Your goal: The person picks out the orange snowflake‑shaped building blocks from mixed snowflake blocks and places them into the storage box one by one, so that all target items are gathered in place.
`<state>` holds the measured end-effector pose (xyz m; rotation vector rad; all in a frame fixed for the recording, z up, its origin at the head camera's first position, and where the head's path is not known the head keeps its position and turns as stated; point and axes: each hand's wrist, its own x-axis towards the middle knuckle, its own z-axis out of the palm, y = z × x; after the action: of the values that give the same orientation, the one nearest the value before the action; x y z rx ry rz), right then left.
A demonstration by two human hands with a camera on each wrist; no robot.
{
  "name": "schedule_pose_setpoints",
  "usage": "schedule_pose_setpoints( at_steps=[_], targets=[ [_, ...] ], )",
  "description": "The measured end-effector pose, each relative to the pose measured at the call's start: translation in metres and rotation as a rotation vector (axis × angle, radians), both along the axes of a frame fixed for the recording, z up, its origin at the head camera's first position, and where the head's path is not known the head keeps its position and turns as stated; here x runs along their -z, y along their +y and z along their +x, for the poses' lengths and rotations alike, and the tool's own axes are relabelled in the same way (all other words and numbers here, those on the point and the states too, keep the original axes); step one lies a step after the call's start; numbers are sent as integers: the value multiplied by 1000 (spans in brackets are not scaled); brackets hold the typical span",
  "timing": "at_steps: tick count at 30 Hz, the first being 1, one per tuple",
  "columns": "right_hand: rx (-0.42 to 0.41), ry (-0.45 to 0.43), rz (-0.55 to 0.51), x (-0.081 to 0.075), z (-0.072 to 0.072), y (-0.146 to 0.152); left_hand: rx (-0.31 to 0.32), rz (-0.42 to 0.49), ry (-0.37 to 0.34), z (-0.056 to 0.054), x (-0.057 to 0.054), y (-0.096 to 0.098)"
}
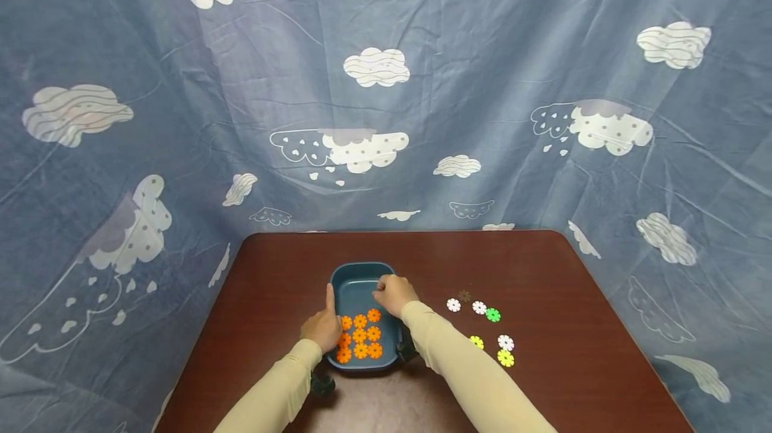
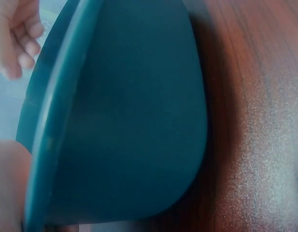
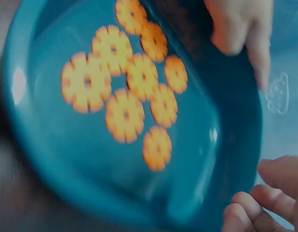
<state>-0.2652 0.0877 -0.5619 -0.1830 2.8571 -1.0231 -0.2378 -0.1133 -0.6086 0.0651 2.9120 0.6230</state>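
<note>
A blue-green tray (image 1: 356,287) stands on the table with several orange notched plastic discs (image 1: 360,334) lying flat in its near part. My left hand (image 1: 324,327) holds the tray's left wall (image 2: 134,111), the index finger stretched forward along the rim and the thumb side over the inside. Over the tray's right side hovers my right hand (image 1: 395,293), near the rim in the right wrist view, its fingers (image 3: 245,212) loosely curled. No disc shows between those fingers in either wrist view.
Right of the tray, loose discs lie on the brown table (image 1: 561,299): white discs (image 1: 505,342), yellow discs (image 1: 505,358), one green disc (image 1: 493,315) and one brown disc (image 1: 464,295). A blue cloud-patterned curtain (image 1: 374,104) surrounds the table's back and sides.
</note>
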Motion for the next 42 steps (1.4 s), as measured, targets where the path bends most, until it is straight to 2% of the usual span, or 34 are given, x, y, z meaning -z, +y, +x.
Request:
schedule_pose_setpoints(
  at_steps=[5,8,11,17,21,24,31,37,42],
  targets=[
    [76,45,-11,-6,-4,37,-1,3,6,0,4,-1],
    [92,27,33,-4,-1,64,8,6,9,0,6,-1],
    [60,-13,129,0,7,91,11,13,9,0,5,-1],
    [-42,-164,387,8,33,127,4,8,4,0,1,-2],
    [-61,-227,472,10,49,132,2,2,-1,0,1,-1],
    [-59,-229,496,17,56,131,1,-2,-1,0,2,-1],
    [-41,-157,566,32,59,130,0,-1,-8,0,2,0],
    [-12,-173,533,37,57,131,4,0,-2,-1,2,0],
    [-22,-192,434,36,60,132,3,-4,7,-1,2,0]
  ],
)
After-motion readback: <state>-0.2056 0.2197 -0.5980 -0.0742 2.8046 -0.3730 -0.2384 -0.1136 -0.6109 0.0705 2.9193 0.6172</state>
